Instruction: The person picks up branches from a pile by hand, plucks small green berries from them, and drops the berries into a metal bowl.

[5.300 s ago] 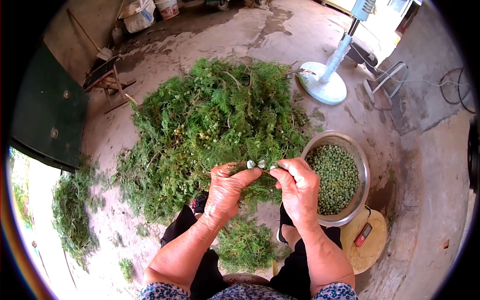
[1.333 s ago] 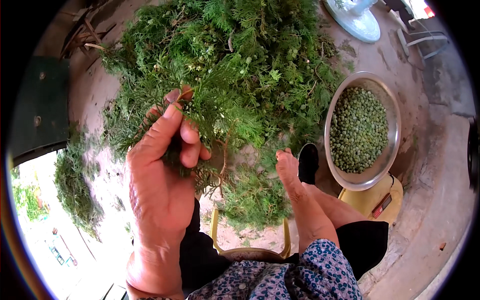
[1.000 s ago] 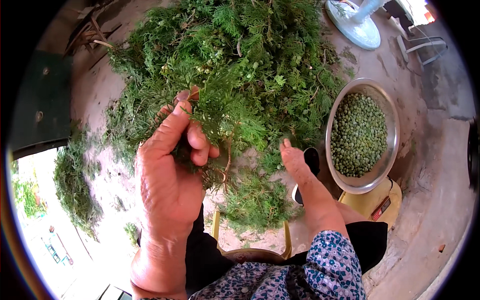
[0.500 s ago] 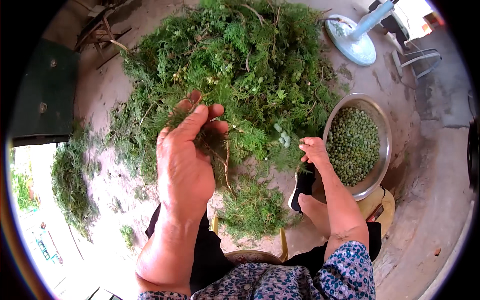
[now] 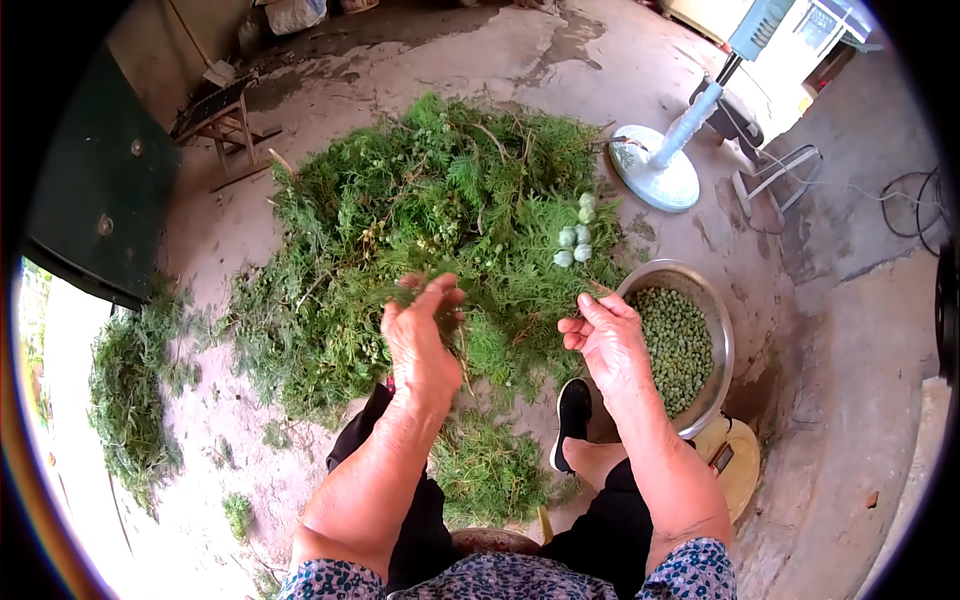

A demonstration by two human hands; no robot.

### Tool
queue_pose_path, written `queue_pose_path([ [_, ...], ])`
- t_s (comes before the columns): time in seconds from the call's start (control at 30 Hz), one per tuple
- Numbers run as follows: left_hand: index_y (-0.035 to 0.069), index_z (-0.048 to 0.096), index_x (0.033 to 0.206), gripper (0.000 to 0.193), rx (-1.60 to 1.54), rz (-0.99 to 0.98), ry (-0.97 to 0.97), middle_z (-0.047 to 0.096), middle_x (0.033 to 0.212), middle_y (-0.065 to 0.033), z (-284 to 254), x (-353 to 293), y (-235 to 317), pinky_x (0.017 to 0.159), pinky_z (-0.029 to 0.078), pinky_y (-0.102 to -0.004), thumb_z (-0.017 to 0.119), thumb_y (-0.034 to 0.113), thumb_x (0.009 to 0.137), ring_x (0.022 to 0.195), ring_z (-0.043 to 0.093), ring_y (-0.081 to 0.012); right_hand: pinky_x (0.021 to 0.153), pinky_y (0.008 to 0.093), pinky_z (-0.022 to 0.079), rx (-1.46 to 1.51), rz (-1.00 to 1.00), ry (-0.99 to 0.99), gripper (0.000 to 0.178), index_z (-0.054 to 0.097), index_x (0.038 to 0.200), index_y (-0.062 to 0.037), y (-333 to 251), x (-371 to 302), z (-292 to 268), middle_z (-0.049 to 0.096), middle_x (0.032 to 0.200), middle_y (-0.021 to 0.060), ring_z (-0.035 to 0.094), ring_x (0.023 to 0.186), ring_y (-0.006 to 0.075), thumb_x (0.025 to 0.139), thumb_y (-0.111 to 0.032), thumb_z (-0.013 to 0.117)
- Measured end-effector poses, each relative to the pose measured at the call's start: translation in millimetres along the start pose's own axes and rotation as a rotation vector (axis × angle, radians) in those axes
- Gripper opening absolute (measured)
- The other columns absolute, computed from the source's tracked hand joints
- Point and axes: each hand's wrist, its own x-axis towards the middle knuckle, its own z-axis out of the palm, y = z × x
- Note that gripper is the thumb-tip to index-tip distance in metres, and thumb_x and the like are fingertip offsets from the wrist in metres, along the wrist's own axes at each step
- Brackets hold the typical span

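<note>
Over the front of a large heap of cut evergreen branches [image 5: 400, 180], my left hand [image 5: 425, 345] is closed around a leafy evergreen branch, partly smeared by motion, whose thin brown stem hangs below the palm. My right hand [image 5: 612, 345] pinches the stem of an evergreen sprig [image 5: 545, 262]. Pale green, knobbly cones [image 5: 574, 245] stand out on this sprig above my fingers. Just right of that hand is a wide metal bowl [image 5: 727, 350] holding many small green cones [image 5: 672, 345].
Between my legs lies a smaller pile of green sprigs [image 5: 485, 470]. Another branch heap [image 5: 130, 400] is at the left. A pedestal fan's round base [image 5: 660, 185] stands beyond the bowl, and a small wooden stool [image 5: 228, 125] at the far left. A yellow round seat [image 5: 740, 470] is beside my right leg.
The view has tilted up, showing more floor beyond the heap. My hands have come closer together. The right hand has turned and raised its sprig, so the cones now show clearly.
</note>
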Motion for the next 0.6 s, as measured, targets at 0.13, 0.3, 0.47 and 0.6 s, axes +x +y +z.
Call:
queue_pose_path([
  [0.13, 0.006, 0.052, 0.094, 0.015, -0.145, 0.135, 0.02, 0.061, 0.071, -0.0062, 1, 0, 9, 0.052, 0.044, -0.025, 0.057, 0.014, 0.083, 0.059, 0.056, -0.0139, 0.046, 0.0302, 0.044, 0.143, -0.047, 0.034, 0.006, 0.054, 0.079, -0.0074, -16, -7, 11, 0.056, 0.067, 0.0038, 0.06, 0.058, 0.0207, 0.083, -0.008, 0.058],
  [0.3, 0.005, 0.053, 0.087, 0.011, -0.096, 0.061, -0.023, 0.06, 0.069, -0.0075, -1, -18, 0, 0.049, 0.044, -0.0258, 0.058, 0.013, 0.082, 0.055, 0.055, -0.0146, 0.048, 0.03, 0.046, 0.278, -0.172, 0.028, 0.004, 0.056, 0.082, -0.0043, -28, -5, 14, 0.056, 0.069, 0.005, 0.06, 0.06, 0.0202, 0.085, -0.007, 0.056],
  [0.47, 0.001, 0.054, 0.1, 0.018, -0.01, -0.388, -0.22, 0.063, 0.078, -0.0132, -2, -20, -19, 0.053, 0.049, -0.0293, 0.049, 0.0, 0.083, 0.061, 0.06, -0.0189, 0.048, 0.03, 0.046, 0.273, -0.217, -0.013, 0.005, 0.056, 0.082, -0.0043, -27, -12, 26, 0.057, 0.069, 0.0056, 0.06, 0.059, 0.0202, 0.085, -0.008, 0.055],
  [0.6, 0.002, 0.048, 0.108, 0.029, -0.114, -0.396, -0.301, 0.062, 0.093, -0.0116, 24, -28, -23, 0.068, 0.048, -0.0298, 0.052, -0.002, 0.081, 0.082, 0.059, -0.0192, 0.044, 0.0317, 0.042, 0.262, -0.115, -0.025, 0.01, 0.054, 0.074, -0.0096, -15, -22, 34, 0.058, 0.069, 0.0039, 0.057, 0.055, 0.0203, 0.082, -0.008, 0.059],
])
